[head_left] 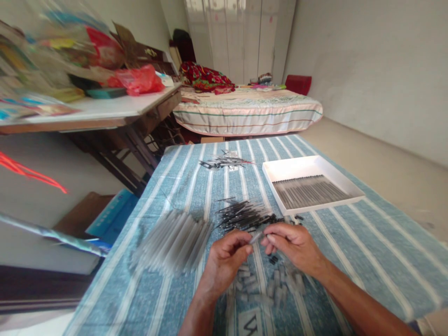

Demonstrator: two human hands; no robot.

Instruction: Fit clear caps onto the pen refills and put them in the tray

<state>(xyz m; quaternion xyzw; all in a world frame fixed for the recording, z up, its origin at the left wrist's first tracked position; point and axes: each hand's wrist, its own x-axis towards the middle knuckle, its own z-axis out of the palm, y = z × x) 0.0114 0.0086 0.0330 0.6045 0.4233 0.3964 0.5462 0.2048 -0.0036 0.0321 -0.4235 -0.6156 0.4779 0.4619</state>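
Above the middle of the striped cloth, both my hands meet at a small translucent grey tube, perhaps a pen cap (256, 236). My left hand (227, 262) pinches its left end. At the other end, the fingertips of my right hand (297, 245) are pressed together on it; any smaller part there is hidden. Just beyond lies a pile of thin black pen refills (243, 214). Left of my left hand is a heap of long grey tubes like pen barrels (173, 240). Several short translucent caps (276, 287) lie below my hands, with small black pieces (273, 259) nearby.
A white box lid or tray (324, 205) at the right holds a row of grey pens (311, 190). Loose thin dark sticks (226, 162) lie toward the table's far edge. A cluttered desk (140, 105) stands left, a bed (248, 109) beyond.
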